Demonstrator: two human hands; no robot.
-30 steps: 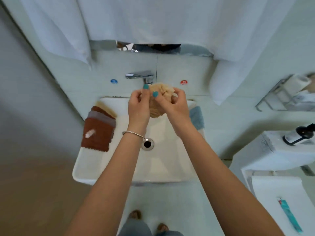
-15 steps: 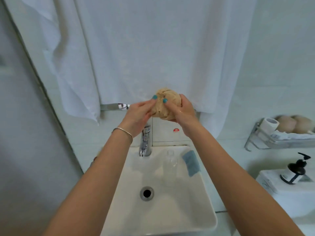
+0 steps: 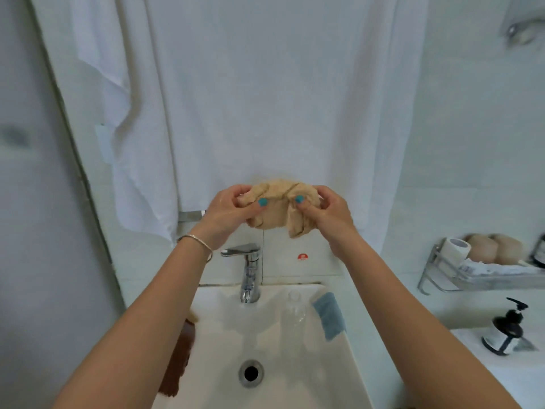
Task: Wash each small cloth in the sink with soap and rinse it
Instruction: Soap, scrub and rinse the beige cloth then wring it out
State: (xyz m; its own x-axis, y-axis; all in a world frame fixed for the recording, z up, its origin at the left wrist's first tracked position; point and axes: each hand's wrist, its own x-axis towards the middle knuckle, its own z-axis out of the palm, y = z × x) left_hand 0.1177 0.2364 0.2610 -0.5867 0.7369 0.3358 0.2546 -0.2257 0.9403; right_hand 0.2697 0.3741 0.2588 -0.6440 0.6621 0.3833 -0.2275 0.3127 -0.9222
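The person held a beige cloth in the air with both hands, above the faucet and in front of the white towel that hung on the wall. The left hand gripped the left part of the cloth, with the thumb on the front side and the fingers curled behind it. The right hand gripped the right part in the same manner. The cloth was bunched and wrinkled between the two hands, and a fold of it hung down below the right thumb. A thin bracelet sat on the left wrist.

Below the hands was the white sink, and its drain was open. A blue cloth lay over the right rim of the sink. A brown cloth hung over the left rim, partly hidden by the left forearm. Something clear, perhaps a bottle, stood in the basin near the blue cloth, but it was too faint to be sure. At the right, a dark pump bottle stood on a white surface, and a metal wall rack held a paper roll.
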